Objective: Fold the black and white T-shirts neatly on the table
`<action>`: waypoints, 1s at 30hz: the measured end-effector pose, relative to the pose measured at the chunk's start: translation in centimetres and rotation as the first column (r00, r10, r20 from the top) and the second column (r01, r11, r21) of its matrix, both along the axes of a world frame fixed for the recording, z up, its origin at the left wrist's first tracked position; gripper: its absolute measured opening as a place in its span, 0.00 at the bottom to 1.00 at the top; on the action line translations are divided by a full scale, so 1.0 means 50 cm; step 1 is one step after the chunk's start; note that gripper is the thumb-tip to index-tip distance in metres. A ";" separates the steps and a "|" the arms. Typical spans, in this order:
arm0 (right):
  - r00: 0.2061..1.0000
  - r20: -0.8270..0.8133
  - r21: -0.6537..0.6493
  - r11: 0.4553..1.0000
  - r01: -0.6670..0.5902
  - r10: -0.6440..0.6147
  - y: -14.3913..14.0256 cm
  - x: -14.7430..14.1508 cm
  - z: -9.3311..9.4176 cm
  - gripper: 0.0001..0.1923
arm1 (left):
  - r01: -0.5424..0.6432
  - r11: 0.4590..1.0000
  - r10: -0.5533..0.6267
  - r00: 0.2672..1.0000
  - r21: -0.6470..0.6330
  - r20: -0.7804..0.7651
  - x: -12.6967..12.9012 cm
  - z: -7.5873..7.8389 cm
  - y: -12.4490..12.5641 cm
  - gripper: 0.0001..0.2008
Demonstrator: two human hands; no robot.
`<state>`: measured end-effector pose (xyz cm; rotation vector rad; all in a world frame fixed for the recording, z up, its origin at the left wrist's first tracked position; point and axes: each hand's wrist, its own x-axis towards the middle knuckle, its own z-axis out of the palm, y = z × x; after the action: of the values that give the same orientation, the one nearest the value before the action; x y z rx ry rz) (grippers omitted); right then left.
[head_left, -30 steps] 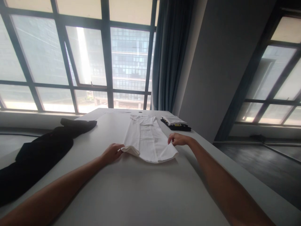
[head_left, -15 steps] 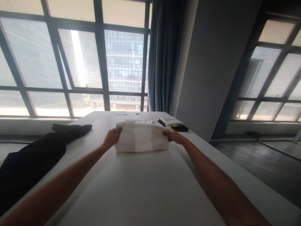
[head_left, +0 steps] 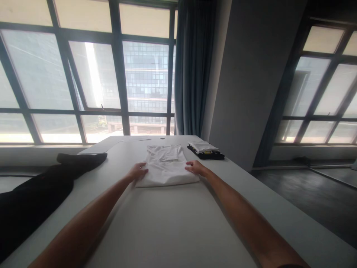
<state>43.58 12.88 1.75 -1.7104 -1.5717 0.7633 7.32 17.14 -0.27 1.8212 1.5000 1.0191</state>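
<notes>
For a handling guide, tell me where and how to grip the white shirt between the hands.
Likely best by its left and right edges, coming in low from both sides: the white shirt lies folded nearly flat on the table, and the left hand and right hand are at those edges.

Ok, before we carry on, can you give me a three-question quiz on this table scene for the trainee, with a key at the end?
1. What lies between the left hand and the right hand?

2. True or false: in the folded pile, the white piece is on top of the black piece.

3. On which side of the table, as the person sees it, are the dark clothes?
A) right
B) left
C) in the middle, between the hands

Key:
1. The white shirt.
2. True.
3. B.
</notes>
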 end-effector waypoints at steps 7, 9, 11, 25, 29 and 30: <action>0.995 0.013 0.328 0.940 -0.096 0.097 0.061 0.002 0.021 0.29 | 0.018 0.982 -0.065 0.968 0.190 0.242 -0.002 0.012 0.025 0.35; 0.998 0.048 0.395 0.917 -0.055 0.039 0.073 0.003 0.024 0.29 | -0.006 0.983 -0.036 0.973 0.182 0.228 -0.005 0.014 0.035 0.37; 0.994 0.103 0.352 0.936 -0.011 -0.027 0.079 0.002 0.019 0.31 | -0.009 0.993 -0.007 0.990 0.114 0.139 -0.007 0.010 0.045 0.41; 0.964 -0.170 -0.173 0.956 -0.236 0.207 -0.046 0.076 0.009 0.46 | 0.258 0.936 -0.252 0.966 -0.240 0.055 -0.072 0.007 -0.041 0.40; 0.920 -0.245 0.030 0.951 -0.308 0.306 -0.065 0.073 0.004 0.38 | 0.251 0.963 -0.242 0.966 -0.100 0.087 -0.066 0.004 -0.090 0.36; 0.916 -0.255 0.074 0.951 -0.300 0.309 -0.067 0.071 0.002 0.35 | 0.229 0.972 -0.224 0.969 -0.044 0.101 -0.064 0.002 -0.099 0.34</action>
<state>47.14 9.52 1.85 -1.2891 -1.6688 1.0662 4.11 12.18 -0.18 1.8291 1.2192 0.9297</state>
